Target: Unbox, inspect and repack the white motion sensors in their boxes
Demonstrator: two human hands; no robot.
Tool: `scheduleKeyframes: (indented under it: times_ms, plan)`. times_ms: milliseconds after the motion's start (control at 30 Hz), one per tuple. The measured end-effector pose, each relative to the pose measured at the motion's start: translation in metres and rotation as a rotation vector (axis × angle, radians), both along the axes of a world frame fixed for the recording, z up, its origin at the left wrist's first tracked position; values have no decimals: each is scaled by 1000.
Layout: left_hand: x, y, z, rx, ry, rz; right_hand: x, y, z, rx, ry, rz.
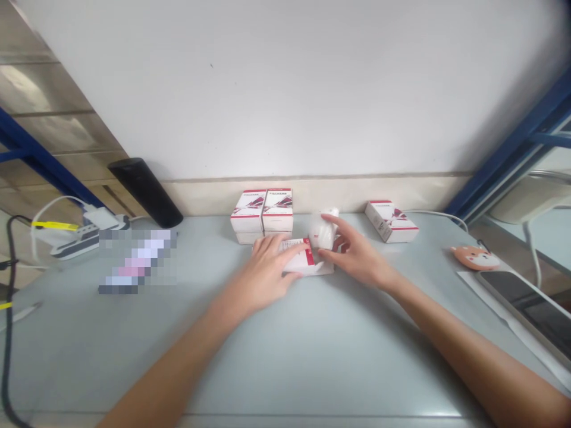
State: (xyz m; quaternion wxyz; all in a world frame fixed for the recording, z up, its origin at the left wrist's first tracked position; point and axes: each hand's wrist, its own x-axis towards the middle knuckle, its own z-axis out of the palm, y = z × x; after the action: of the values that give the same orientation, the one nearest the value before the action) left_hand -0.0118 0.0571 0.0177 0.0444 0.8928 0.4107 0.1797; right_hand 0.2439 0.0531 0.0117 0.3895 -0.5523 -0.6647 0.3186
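Note:
A small white carton [297, 252] with a red end strip lies on the desk in front of me, its flap end pointing right. My left hand [271, 267] grips it from the left, fingers over the top and thumb along the near side. Just past the carton's right end, my right hand [352, 246] is closed around a white object in clear plastic wrap [323, 232], held between thumb and fingers. The wrapped object's exact kind is hard to make out. Behind my left hand stand stacked white and red boxes [262, 211].
Another white and red box [391, 221] sits at the back right. A dark cylinder [147, 193] leans at the back left, near a power strip [89, 238] and a pixelated device [138, 261]. To the right are an orange animal-faced item [475, 258] and a phone [526, 306].

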Motion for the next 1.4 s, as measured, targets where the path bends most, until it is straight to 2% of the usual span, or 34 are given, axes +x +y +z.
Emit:
scheduleKeyframes:
  times_ms: [133,333,400,567,700,767,867,1033,1233,1400]
  plan:
    - [4,-1,1,93,-87,10,-2,-2,10,-11,118,-41]
    - [9,-4,0,255,-228,41,-14,-6,4,121,142,-129]
    - [11,-5,0,289,-259,49,-14,-8,5,124,134,-97]
    - [16,-4,-5,341,-358,124,-11,-12,12,10,143,55]
    - [16,-1,-9,291,-430,109,-14,-12,11,63,252,-4]
    - [15,-1,-10,280,-437,93,-16,-11,9,112,226,-57]
    - [16,-1,-10,267,-463,95,-14,-12,10,163,87,-93]
    - [20,-4,-13,182,-604,110,-4,-11,17,223,-168,-63]
    - [21,-2,-4,36,-778,96,-5,-12,11,488,-386,0]
    - [20,-3,5,-166,-841,128,-5,-18,20,602,-480,45]
